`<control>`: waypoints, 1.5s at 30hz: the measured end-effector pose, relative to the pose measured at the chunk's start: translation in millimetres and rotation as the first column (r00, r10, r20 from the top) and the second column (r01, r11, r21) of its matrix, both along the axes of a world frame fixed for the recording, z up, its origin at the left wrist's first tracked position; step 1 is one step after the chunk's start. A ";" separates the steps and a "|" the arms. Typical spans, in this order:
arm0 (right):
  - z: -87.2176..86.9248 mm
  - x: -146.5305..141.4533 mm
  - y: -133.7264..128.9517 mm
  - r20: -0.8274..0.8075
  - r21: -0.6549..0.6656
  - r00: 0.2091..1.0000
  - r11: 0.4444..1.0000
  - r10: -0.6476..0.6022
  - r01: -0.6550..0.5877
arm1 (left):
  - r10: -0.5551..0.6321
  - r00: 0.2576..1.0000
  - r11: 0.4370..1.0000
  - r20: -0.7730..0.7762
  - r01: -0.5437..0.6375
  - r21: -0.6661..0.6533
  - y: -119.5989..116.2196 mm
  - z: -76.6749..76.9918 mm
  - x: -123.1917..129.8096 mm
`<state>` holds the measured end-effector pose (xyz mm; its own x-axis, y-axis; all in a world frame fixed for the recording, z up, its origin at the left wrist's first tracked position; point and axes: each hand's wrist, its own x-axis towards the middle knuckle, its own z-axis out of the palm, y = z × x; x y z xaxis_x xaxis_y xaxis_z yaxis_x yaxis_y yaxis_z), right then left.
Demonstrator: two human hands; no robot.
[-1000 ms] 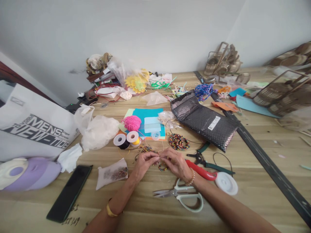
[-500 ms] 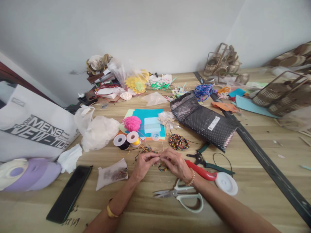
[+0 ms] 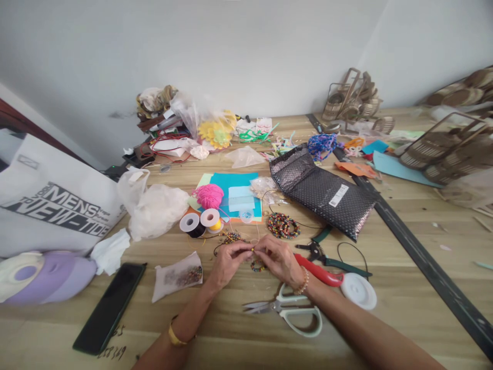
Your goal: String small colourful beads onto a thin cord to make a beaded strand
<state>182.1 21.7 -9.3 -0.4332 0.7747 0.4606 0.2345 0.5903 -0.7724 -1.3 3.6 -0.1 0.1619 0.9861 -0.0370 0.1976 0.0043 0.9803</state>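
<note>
Fingertips: your left hand [image 3: 226,263] and right hand [image 3: 278,258] pinch the yellow bead [image 3: 252,250] between them.
Thin cord [image 3: 258,231]: looped just beyond (easily snagged, so give it slack).
Beaded strand [image 3: 257,266]: beside your right fingers; pinch lightly.

Across the centre of the frame, the yarn ball [image 3: 210,196] is glowing hot pink above a turquoise sheet [image 3: 235,180]. The beaded coil [image 3: 284,226] is mixing red, yellow, green and black. Upper right, the mailer [image 3: 327,194] is showing a dark dotted grid. The counter [image 3: 219,334] is displaying brown wood grain.
</note>
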 end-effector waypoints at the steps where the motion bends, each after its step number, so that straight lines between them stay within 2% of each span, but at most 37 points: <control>1: 0.4 0.0 -0.1 0.005 0.002 1.000 1.000 -0.003 0.003 | -0.008 1.000 1.000 -0.003 0.008 0.002 -0.1 0.9 -0.2; 6: -0.2 0.3 -0.5 0.020 -0.003 1.000 1.000 -0.013 0.014 | -0.027 1.000 1.000 0.000 0.027 0.003 -0.2 3.5 -0.9; 21: -1.9 -0.1 0.4 0.005 0.003 1.000 1.000 -0.003 0.003 | 0.056 0.998 0.998 0.014 -0.055 -0.008 0.2 1.3 1.2; 30: -0.7 0.5 0.9 -0.019 0.017 1.000 1.000 0.010 -0.009 | 0.077 0.997 0.997 0.022 -0.077 -0.007 -0.3 -5.6 -1.1; 36: -3.6 0.5 0.8 -0.010 -0.047 1.000 0.999 0.011 -0.012 | 0.055 0.998 0.998 -0.002 -0.055 0.015 -0.3 -2.1 0.3; 45: -4.1 -0.1 0.0 0.018 -0.075 1.000 0.997 0.015 -0.014 | 0.047 0.998 0.998 -0.034 -0.046 0.043 -2.5 -0.9 2.0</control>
<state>182.0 21.6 -13.4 -0.4526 0.8004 0.3930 0.2409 0.5341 -0.8104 0.6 1.1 -1.1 0.1149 0.9934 -0.0005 0.2324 -0.0264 0.9723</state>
